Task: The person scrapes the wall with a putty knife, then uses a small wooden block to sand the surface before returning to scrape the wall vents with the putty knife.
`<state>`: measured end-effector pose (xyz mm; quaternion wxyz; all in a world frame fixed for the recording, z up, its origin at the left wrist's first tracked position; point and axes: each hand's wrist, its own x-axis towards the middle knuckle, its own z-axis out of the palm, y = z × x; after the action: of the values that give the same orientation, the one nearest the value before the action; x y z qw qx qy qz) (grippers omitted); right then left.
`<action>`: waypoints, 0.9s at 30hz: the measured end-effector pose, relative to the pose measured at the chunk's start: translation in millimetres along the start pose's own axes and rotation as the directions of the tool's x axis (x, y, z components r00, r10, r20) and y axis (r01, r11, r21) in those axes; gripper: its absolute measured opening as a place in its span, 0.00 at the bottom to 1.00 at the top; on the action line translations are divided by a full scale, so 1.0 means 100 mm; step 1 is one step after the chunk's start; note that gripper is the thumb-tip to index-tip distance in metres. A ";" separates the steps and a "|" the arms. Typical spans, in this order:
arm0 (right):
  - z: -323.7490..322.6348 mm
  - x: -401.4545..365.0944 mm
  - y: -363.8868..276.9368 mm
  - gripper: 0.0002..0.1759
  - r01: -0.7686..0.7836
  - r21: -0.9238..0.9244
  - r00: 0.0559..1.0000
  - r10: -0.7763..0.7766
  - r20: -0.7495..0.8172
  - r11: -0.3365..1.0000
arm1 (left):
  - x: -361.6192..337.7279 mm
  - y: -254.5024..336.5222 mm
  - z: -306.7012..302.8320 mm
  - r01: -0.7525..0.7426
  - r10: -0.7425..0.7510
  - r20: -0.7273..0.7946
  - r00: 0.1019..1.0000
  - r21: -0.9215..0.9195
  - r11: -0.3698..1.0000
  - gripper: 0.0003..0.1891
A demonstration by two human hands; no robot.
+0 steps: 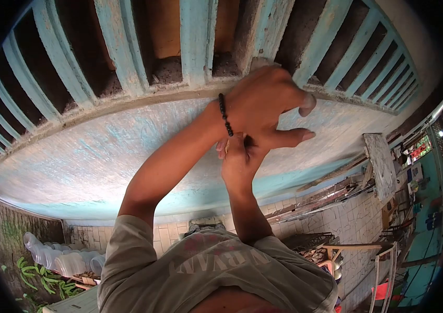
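My left hand (263,101) is stretched out in front of the wall, back towards me. Its thumb stands apart from its bent fingers, whose tips look greyish, and I see nothing between them. Around the left wrist runs a black beaded bracelet (224,112). My right hand (239,159) is closed at the underside of that wrist, thumb and fingers pinched against the lowest beads. The left wrist and the thumb hide part of this grip. A small grey block (264,63) shows behind the left hand on the ledge.
A painted wall (143,135) with pale blue vertical slats (195,41) curves in front of me. Clear plastic containers (70,261) stand at lower left beside green leaves (36,274). Wooden strips (326,201) and a worn board (380,167) lie right, over a tiled floor (352,224).
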<state>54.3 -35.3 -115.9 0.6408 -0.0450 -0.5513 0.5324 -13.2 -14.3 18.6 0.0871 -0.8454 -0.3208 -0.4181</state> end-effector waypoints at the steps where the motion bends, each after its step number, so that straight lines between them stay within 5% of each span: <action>1: 0.01 0.00 -0.01 0.06 0.008 -0.008 1.000 -0.008 0.007 1.000 | -0.02 0.01 -0.01 0.001 -0.001 0.012 1.000 -0.005 1.000 0.20; 5: 0.04 -0.05 -0.07 0.04 -0.083 0.093 0.996 0.087 -0.036 0.992 | -0.05 -0.11 0.14 -0.093 0.095 -0.025 0.995 0.073 0.993 0.19; 9: 0.07 -0.07 -0.06 0.02 -0.156 0.241 0.985 0.170 -0.039 0.958 | -0.03 -0.02 0.03 -0.009 0.007 0.068 0.998 0.042 0.999 0.20; 11: 0.14 -0.02 -0.15 0.04 -0.122 0.191 0.987 0.140 -0.084 0.974 | -0.02 0.02 0.00 0.063 -0.066 0.120 0.991 0.029 0.998 0.21; 14: 0.07 0.20 -0.05 0.07 0.061 -0.046 0.996 -0.064 -0.066 0.997 | 0.08 -0.09 0.08 -0.179 0.189 -0.070 0.980 0.127 0.976 0.18; 20: 0.07 0.20 -0.29 0.10 -0.096 0.098 0.995 0.097 -0.010 0.991 | 0.16 -0.06 -0.03 -0.140 0.145 -0.045 0.988 0.092 0.986 0.18; 27: 0.06 0.23 -0.18 0.14 -0.013 0.048 0.999 0.015 -0.036 0.999 | 0.15 -0.06 0.01 -0.130 0.131 -0.007 0.991 0.119 0.984 0.19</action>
<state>57.5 -29.7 -86.9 0.6478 -0.0433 -0.5263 0.5490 -9.3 -2.5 28.4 0.1665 -0.8549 -0.2882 -0.3979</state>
